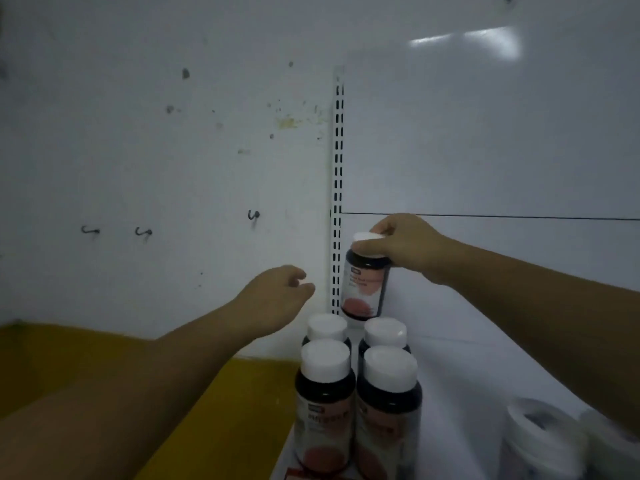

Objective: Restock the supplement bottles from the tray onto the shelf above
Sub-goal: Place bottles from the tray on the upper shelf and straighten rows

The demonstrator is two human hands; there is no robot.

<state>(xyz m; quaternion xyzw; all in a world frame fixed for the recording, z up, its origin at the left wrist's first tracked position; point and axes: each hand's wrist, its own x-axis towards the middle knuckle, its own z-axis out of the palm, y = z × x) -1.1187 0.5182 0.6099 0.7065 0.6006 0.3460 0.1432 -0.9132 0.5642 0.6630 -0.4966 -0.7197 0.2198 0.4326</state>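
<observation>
A big white wall (173, 168) fills most of the view. A rail (337, 188) full of slots runs up it, and small hooks (143, 232) stick out to the left. Low on the right is the white shelf (467, 358), and low on the left is a yellow board (52, 358). The tray is not in view. Two bare arms reach in from the bottom. Four bottles (325, 393) with white lids stand on the shelf in two neat rows, close together, likely so that more can fit. Some white tubs (540, 441) sit near the right corner. The right hand (405, 244) holds one more bottle (365, 285) just behind the back row, next to the rail. Its fingers (375, 247) are curled round the white lid and grip it from above. That way the hand can probably lower the bottle into the tight gap without bumping the others. The bottle is upright, and it is hard to tell if its bottom touches the shelf yet. The left hand (273, 299) hangs in the air just left of the rows and holds nothing. Its fingers are loosely bent, maybe ready to steady the rows. The job looks partly done, and the bottle in the hand will make a third row.
</observation>
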